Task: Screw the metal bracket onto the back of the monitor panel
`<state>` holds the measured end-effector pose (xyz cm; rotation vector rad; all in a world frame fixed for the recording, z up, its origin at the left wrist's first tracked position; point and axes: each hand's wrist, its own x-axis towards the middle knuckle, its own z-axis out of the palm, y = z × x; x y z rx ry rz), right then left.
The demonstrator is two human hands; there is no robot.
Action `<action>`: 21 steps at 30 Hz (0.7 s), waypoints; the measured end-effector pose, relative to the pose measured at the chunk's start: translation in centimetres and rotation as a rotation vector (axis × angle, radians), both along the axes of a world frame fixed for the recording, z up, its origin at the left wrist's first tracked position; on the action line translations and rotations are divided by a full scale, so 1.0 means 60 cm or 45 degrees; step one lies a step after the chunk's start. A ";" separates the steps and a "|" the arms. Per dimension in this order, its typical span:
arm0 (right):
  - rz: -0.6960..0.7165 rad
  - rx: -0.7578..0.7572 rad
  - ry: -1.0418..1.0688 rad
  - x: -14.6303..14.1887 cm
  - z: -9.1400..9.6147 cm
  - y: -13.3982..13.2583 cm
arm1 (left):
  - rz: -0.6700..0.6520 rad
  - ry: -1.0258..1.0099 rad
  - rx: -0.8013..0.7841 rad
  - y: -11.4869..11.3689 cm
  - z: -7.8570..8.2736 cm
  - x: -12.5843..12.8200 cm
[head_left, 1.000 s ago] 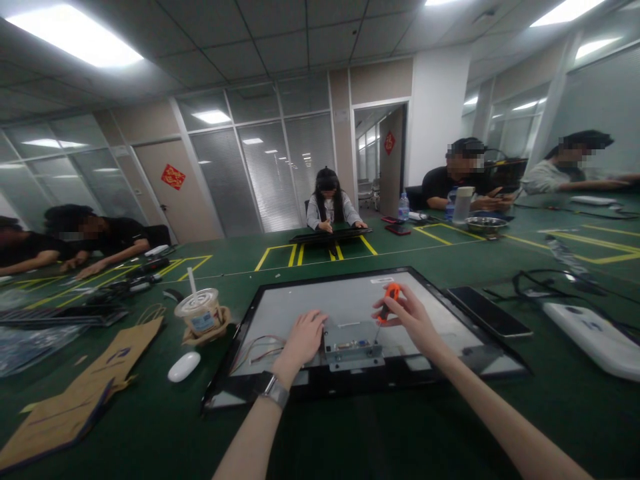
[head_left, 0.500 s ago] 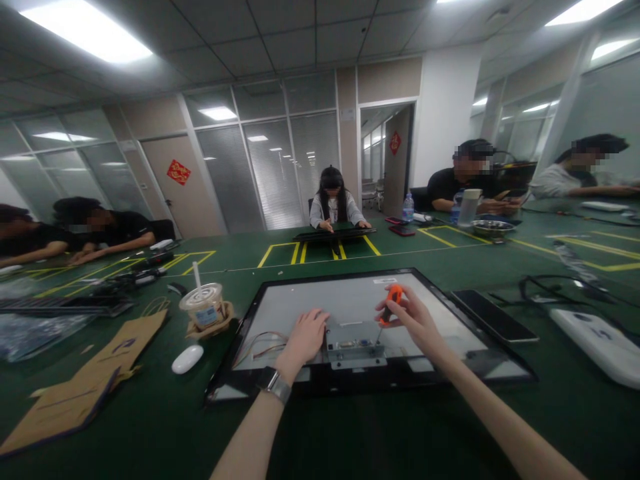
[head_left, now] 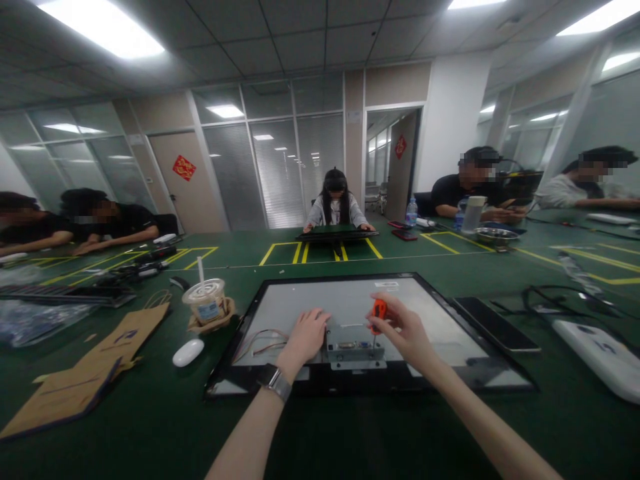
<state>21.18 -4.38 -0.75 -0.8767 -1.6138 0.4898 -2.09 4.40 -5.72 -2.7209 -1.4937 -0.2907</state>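
A flat monitor panel (head_left: 430, 319) in a black frame lies face down on the green table in front of me. A small metal connector bracket (head_left: 353, 352) sits near its front edge. My left hand (head_left: 304, 337) rests on the panel at the bracket's left side, fingers curled, with a watch on the wrist. My right hand (head_left: 403, 331) is closed round an orange-handled screwdriver (head_left: 377, 313), held upright with its tip down on the bracket. Thin coloured wires (head_left: 260, 343) run across the panel left of my left hand.
A white mouse (head_left: 188, 352), a lidded drink cup (head_left: 206, 301) and a brown paper bag (head_left: 85, 380) lie to the left. A black phone (head_left: 495, 323) and a white device (head_left: 600, 353) lie to the right. Other people sit working around the table.
My right hand has moved left with the screwdriver, bringing it upright over the bracket. My left hand has stayed in place. The camera has tilted slightly.
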 end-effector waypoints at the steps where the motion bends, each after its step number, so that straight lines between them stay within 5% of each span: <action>1: -0.038 0.052 -0.043 -0.001 -0.002 0.002 | -0.003 -0.002 -0.001 0.000 -0.001 0.000; 6: -0.259 0.355 -0.251 -0.005 -0.007 0.015 | -0.004 -0.017 -0.010 0.001 0.000 0.001; 9: -0.299 0.348 -0.241 -0.013 -0.001 0.024 | 0.006 -0.014 -0.016 -0.001 0.002 0.002; 21: 0.360 -0.293 0.662 -0.055 0.034 0.032 | 0.009 0.005 -0.011 -0.001 -0.002 0.002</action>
